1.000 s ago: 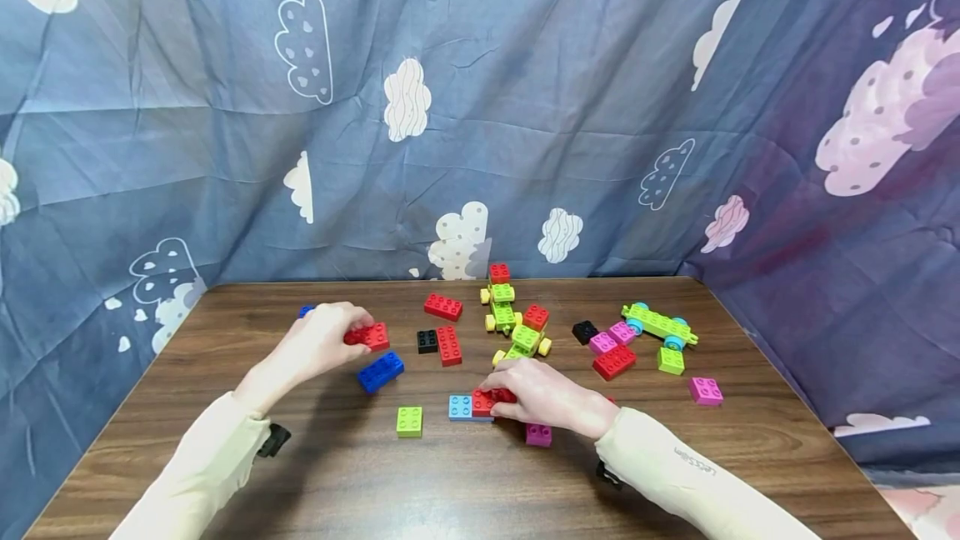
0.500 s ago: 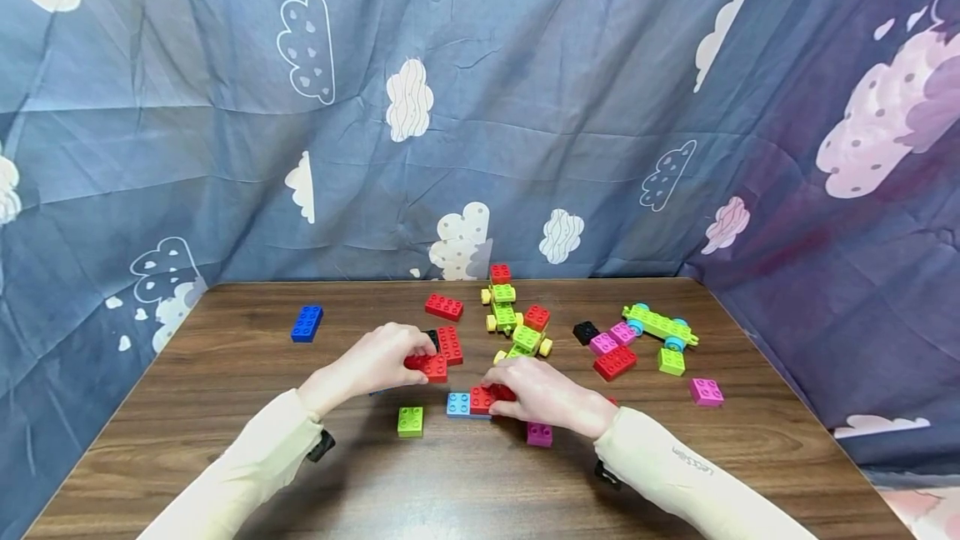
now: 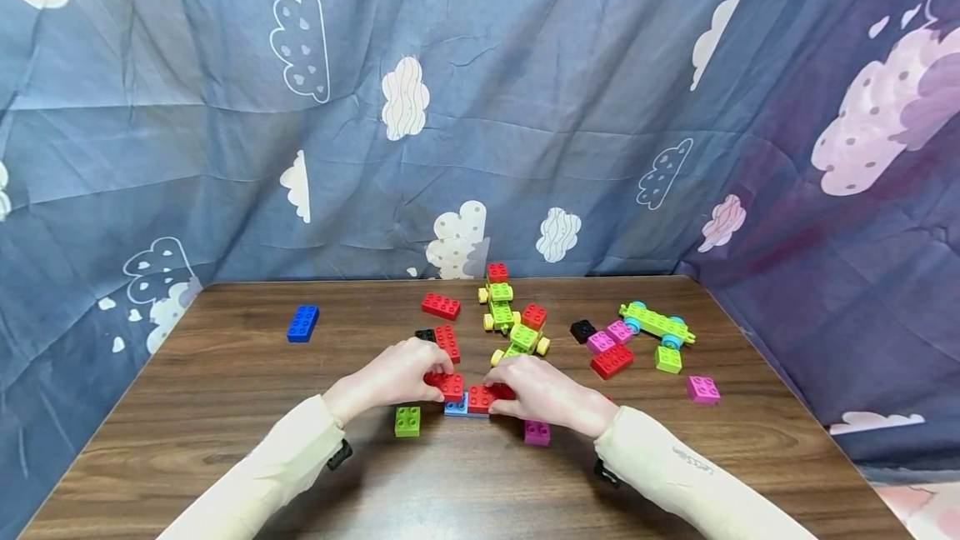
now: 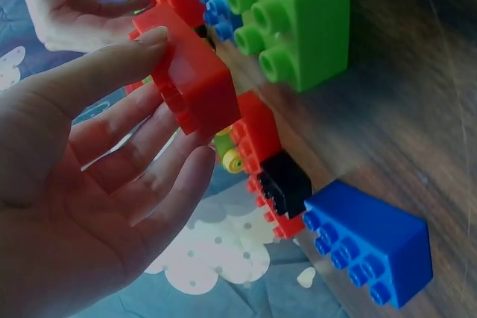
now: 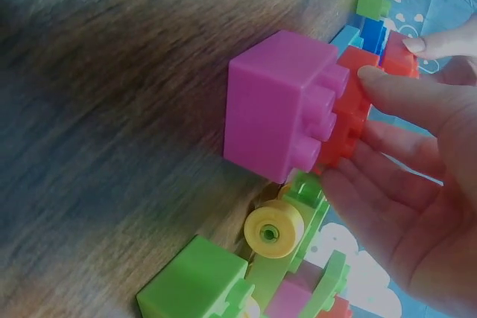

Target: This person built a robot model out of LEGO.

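Note:
My left hand (image 3: 401, 373) pinches a red building brick (image 3: 452, 387) between thumb and fingers. That brick is over the left part of a light blue brick (image 3: 454, 410), and I cannot tell whether they touch. A second red brick (image 3: 480, 399) sits on the light blue brick's right part, gripped by my right hand (image 3: 546, 392), which hides its right end. In the left wrist view the left hand's red brick (image 4: 197, 72) is tilted, its studs partly visible. The right wrist view has the other red brick (image 5: 353, 72) under the thumb.
A lime brick (image 3: 407, 422) lies left of the hands and a magenta brick (image 3: 537, 433) below the right one. Behind are red bricks (image 3: 441, 306) and lime wheeled pieces (image 3: 501, 315). Further off lie a blue brick (image 3: 303, 323), pink bricks (image 3: 703, 390) and a lime chassis (image 3: 657, 323).
My left hand has carried its red brick rightward, from near the blue bricks to over the light blue brick. My right hand has stayed in place on its red brick.

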A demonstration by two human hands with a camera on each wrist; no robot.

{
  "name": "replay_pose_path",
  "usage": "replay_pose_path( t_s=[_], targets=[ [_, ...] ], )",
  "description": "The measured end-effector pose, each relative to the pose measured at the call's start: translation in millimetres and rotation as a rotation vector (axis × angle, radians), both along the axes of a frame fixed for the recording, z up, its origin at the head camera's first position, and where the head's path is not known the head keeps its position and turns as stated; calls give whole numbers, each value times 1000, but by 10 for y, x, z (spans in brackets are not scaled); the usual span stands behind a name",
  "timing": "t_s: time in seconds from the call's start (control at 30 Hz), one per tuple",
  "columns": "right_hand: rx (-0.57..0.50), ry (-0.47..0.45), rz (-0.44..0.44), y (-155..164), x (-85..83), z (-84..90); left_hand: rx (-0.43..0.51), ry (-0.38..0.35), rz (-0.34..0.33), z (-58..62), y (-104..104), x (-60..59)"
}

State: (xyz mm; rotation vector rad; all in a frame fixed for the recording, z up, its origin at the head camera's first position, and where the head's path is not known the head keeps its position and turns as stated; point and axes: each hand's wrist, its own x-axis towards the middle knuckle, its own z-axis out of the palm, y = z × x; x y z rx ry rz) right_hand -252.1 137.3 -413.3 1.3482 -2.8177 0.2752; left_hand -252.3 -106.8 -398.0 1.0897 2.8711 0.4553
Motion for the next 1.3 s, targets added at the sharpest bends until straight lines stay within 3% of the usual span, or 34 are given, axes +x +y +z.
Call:
replay_pose_path(
  t_s=[0.27, 0.67, 1.3],
  targets=[
    [-14, 2, 12, 9, 5, -8, -36, -70, 19, -58, 84, 12],
    [-3, 4, 29, 15, 0, -28, -22, -90, 24, -163, 113, -2],
    [-23, 40, 47, 35, -17, -36, -9, 36, -9, -179, 145, 46]
  ],
)
